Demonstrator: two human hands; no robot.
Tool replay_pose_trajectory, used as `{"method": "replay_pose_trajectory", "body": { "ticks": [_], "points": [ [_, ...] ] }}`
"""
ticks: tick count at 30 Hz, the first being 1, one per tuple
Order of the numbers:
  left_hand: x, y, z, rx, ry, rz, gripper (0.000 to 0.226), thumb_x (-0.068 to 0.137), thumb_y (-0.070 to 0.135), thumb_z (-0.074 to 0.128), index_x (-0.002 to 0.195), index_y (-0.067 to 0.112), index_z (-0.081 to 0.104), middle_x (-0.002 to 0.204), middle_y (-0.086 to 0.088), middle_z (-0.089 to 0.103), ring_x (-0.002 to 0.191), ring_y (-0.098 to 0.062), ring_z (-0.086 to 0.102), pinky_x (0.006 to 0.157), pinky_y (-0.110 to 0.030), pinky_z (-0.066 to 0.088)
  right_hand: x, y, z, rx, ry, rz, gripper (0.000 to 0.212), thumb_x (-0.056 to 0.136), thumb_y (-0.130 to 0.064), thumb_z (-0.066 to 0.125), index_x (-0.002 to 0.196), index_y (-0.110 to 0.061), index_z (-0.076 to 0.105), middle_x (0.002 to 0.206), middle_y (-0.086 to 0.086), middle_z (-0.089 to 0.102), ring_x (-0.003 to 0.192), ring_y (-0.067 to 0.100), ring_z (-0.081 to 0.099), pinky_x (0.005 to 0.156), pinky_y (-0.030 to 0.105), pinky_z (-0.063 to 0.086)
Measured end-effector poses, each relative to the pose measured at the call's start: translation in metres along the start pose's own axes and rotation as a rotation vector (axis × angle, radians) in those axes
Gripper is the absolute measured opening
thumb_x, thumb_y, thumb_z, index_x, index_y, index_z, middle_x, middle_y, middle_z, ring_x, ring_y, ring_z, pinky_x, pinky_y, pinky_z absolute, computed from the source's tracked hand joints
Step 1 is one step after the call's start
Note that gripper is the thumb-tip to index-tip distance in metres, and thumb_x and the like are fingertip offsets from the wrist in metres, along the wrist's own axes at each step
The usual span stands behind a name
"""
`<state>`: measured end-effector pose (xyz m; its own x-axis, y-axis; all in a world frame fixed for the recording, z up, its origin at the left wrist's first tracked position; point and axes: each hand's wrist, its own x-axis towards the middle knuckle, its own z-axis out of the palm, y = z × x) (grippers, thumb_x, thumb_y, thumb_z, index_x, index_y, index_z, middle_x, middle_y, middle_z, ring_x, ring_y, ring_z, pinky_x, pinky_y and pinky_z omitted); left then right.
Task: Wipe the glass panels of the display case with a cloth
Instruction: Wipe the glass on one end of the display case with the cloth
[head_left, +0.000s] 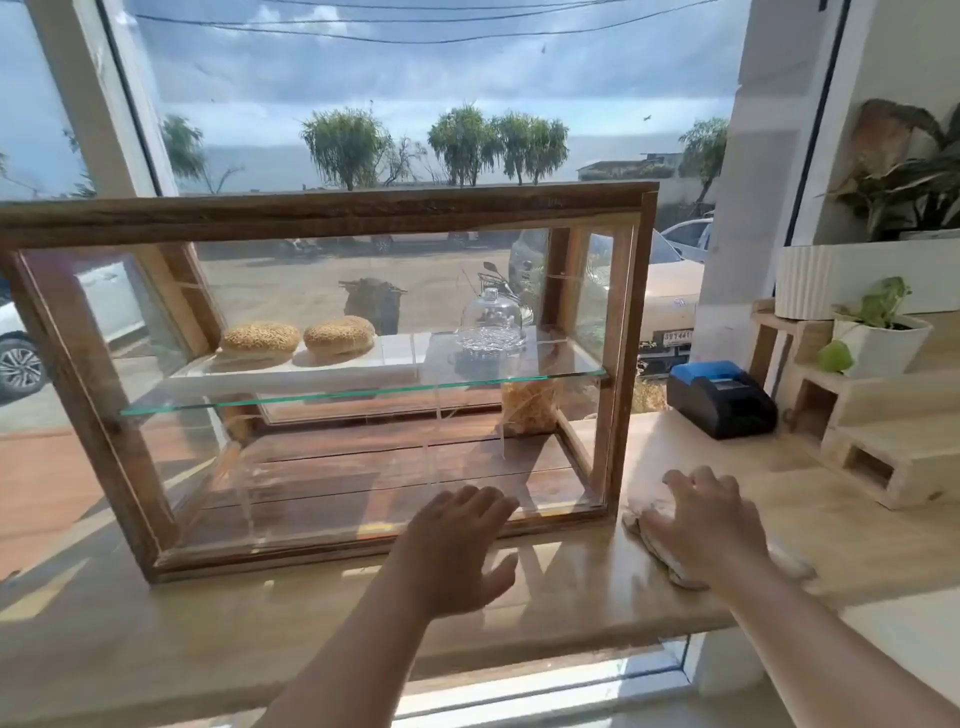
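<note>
A wood-framed glass display case (332, 208) stands on the light wooden counter (571, 592), seen in the head view. Its front glass panel (322, 467) faces me. Inside, a glass shelf (363, 395) carries two sesame buns (296, 338) and a small glass dome (491, 322). My left hand (457, 545) hovers with fingers spread near the case's lower right front corner, holding nothing. My right hand (711, 525) lies flat on a beige cloth (675, 561) that rests on the counter to the right of the case.
A black and blue receipt printer (719, 397) sits right of the case. Stepped wooden blocks (872, 447) with small potted plants (878, 332) fill the far right. A large window (415, 93) is behind the case. The counter's front edge runs just below my forearms.
</note>
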<state>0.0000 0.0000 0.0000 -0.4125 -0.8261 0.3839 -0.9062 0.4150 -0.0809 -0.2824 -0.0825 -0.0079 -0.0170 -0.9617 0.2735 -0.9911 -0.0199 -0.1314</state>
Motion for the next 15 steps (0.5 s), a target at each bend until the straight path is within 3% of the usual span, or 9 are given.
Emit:
{"method": "replay_pose_trajectory", "body": {
  "ticks": [3, 7, 11, 15],
  "points": [
    [0.004, 0.007, 0.018, -0.023, -0.05, 0.005, 0.055, 0.086, 0.055, 0.038, 0.131, 0.025, 0.043, 0.126, 0.005, 0.052, 0.113, -0.017, 0.049, 0.095, -0.035, 0.042, 0.006, 0.014, 0.012, -0.053, -0.302, 0.113, 0.075, 0.085, -0.081, 0.03, 0.15, -0.045, 0.021, 0.158, 0.001, 0.022, 0.141, 0.03, 0.023, 0.113, 0.046, 0.027],
    [0.008, 0.011, 0.041, -0.072, -0.077, 0.018, 0.056, 0.086, 0.055, 0.038, 0.134, 0.026, 0.042, 0.132, 0.006, 0.05, 0.12, -0.016, 0.046, 0.099, -0.035, 0.04, 0.007, 0.02, 0.023, -0.024, -0.424, 0.19, 0.084, 0.082, -0.087, 0.029, 0.154, -0.048, 0.007, 0.166, 0.002, 0.0, 0.149, 0.037, 0.0, 0.12, 0.055, 0.01],
    [0.014, 0.013, 0.049, -0.085, -0.126, 0.016, 0.058, 0.087, 0.054, 0.037, 0.139, 0.027, 0.041, 0.139, 0.005, 0.048, 0.128, -0.016, 0.04, 0.107, -0.037, 0.034, 0.012, 0.022, 0.023, -0.048, -0.412, 0.187, 0.083, 0.081, -0.089, 0.025, 0.153, -0.052, 0.004, 0.166, 0.0, 0.004, 0.15, 0.037, 0.003, 0.12, 0.056, 0.01],
    [0.007, 0.008, 0.053, -0.106, -0.17, 0.0, 0.057, 0.088, 0.051, 0.038, 0.139, 0.028, 0.044, 0.144, 0.005, 0.046, 0.127, -0.016, 0.041, 0.105, -0.036, 0.034, 0.01, 0.015, 0.029, -0.064, -0.442, 0.145, 0.08, 0.082, -0.088, 0.022, 0.152, -0.054, 0.003, 0.166, 0.0, 0.008, 0.15, 0.038, 0.004, 0.118, 0.057, 0.013]
  ]
}}
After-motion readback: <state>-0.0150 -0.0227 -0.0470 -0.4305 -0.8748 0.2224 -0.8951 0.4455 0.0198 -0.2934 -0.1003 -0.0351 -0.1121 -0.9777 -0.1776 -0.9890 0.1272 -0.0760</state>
